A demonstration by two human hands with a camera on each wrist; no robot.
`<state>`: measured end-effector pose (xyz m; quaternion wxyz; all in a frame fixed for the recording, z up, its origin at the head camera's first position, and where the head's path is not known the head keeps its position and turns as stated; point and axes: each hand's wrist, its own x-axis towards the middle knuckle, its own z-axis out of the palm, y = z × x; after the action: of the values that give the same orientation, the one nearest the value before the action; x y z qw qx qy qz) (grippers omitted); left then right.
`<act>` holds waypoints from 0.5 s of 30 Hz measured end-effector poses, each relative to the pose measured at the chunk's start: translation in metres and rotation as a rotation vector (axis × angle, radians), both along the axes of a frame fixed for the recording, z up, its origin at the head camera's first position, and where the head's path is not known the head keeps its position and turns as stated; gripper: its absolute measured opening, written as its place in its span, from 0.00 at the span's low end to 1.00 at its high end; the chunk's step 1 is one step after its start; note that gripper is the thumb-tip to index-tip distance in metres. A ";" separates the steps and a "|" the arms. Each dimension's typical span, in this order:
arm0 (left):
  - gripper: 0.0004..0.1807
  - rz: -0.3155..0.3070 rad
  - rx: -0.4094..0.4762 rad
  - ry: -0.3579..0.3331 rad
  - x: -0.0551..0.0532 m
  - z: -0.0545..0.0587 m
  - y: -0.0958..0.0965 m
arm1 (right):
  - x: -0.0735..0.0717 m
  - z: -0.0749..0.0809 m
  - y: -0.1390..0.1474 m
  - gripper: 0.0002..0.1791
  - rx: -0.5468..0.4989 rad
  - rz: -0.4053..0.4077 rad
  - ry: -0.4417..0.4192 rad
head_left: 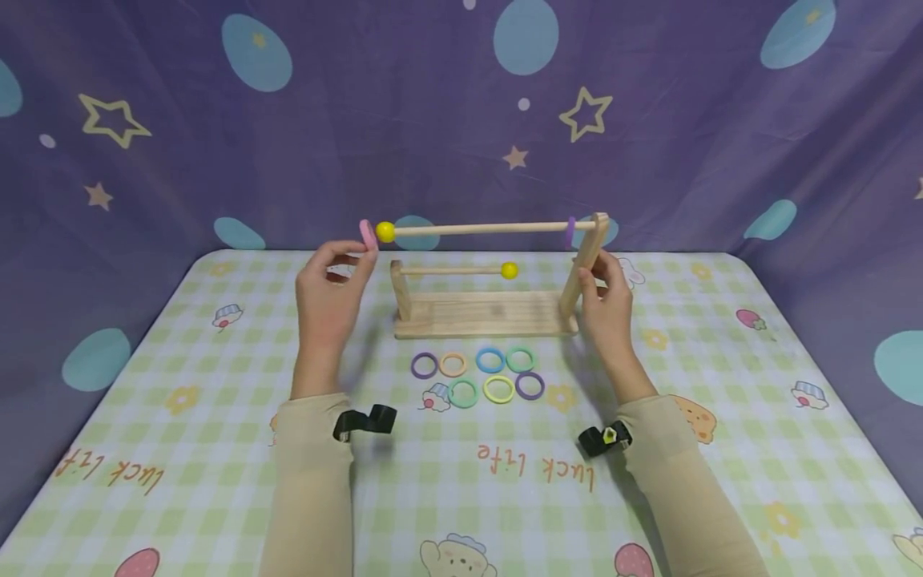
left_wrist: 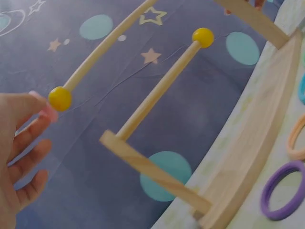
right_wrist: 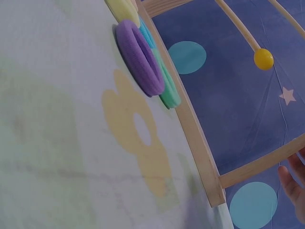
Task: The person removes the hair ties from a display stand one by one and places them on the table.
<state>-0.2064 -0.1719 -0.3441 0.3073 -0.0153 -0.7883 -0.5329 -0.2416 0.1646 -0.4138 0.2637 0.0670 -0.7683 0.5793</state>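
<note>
My left hand (head_left: 328, 296) pinches a pink hair tie (head_left: 368, 235) between thumb and fingers, right at the yellow ball (head_left: 385, 232) that tips the upper rod. In the left wrist view the pink hair tie (left_wrist: 49, 112) overlaps that ball's edge. A wooden rack (head_left: 486, 315) has two posts, each bearing a rod with a yellow ball at its free end. My right hand (head_left: 608, 300) grips the tall right post (head_left: 586, 260) from its outer side. One purple hair tie (head_left: 571, 231) hangs on the upper rod close to this post.
Several hair ties lie on the checked tablecloth in front of the rack, among them a blue one (head_left: 490, 348), an orange one (head_left: 453, 353) and a yellow one (head_left: 499, 401). Behind the table hangs a purple curtain (head_left: 433, 120). The short lower rod (head_left: 450, 271) carries no hair tie.
</note>
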 end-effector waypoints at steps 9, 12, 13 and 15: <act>0.14 -0.079 -0.050 -0.065 0.010 0.009 -0.015 | 0.000 0.001 -0.001 0.22 -0.006 -0.005 -0.002; 0.14 -0.132 -0.074 -0.100 0.012 0.009 -0.019 | 0.000 0.000 -0.001 0.22 -0.007 -0.005 -0.002; 0.14 -0.151 -0.079 -0.111 0.012 0.009 -0.020 | 0.000 0.000 -0.001 0.22 -0.008 -0.005 -0.001; 0.13 -0.180 -0.101 -0.131 0.013 0.009 -0.021 | 0.000 0.000 -0.001 0.22 -0.009 -0.005 0.001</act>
<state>-0.1932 -0.1932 -0.3347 0.2050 -0.0666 -0.8280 -0.5176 -0.2413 0.1637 -0.4136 0.2659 0.0641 -0.7658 0.5820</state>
